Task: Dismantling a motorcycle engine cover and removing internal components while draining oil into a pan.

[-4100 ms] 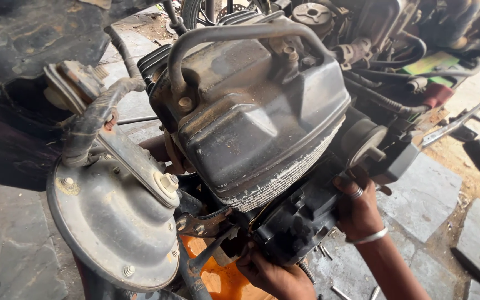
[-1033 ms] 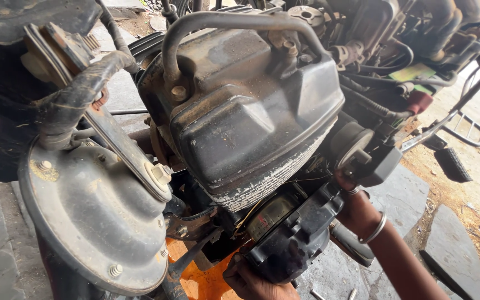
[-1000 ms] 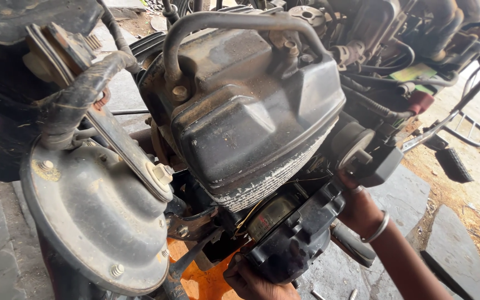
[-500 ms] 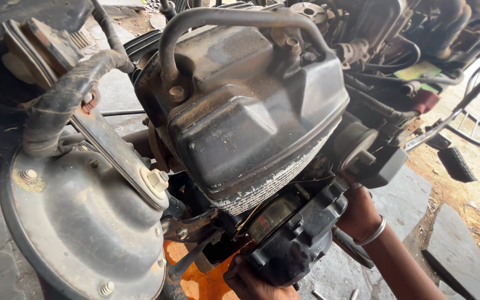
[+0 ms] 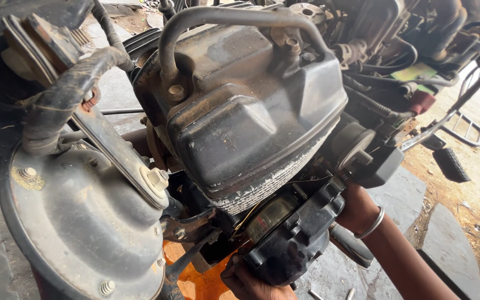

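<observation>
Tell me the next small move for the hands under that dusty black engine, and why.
Probably ease the black ribbed casing slightly downward. The left hand cups it from below, the right hand with the metal bangle steadies its upper side, and it seems tucked against the dusty black engine cover.

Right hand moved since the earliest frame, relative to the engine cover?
Yes. The right hand has slid up and in under the black engine cover, beside the round knob; earlier it gripped lower, on the black part below.
</observation>
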